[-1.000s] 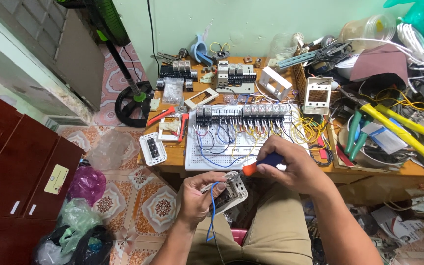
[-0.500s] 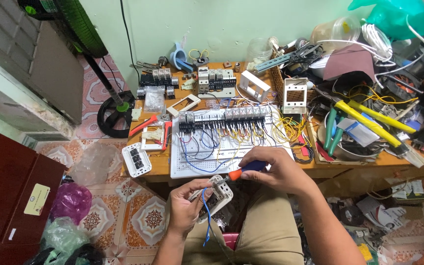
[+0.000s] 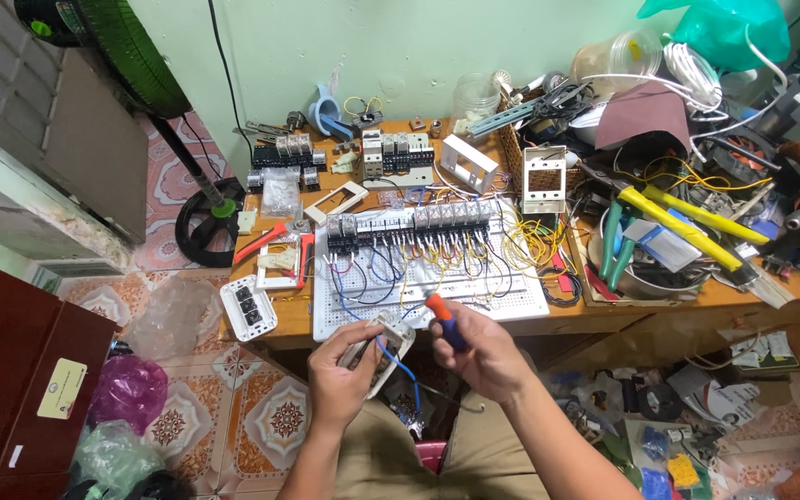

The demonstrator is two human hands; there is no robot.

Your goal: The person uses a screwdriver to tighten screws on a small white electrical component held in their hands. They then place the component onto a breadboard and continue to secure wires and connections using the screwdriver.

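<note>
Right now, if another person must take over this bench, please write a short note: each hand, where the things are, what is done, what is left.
Left hand: holds the white socket module over the lap, a blue wire running from it.
Right hand: grips the screwdriver with the orange and blue handle; its tip is hidden.
Perforated wiring board: on the table just ahead, a row of breakers already wired.
Red pliers and a spare white socket: at the table's left.
Left: the module's wiring looks unfinished; its screws cannot be judged.
</note>
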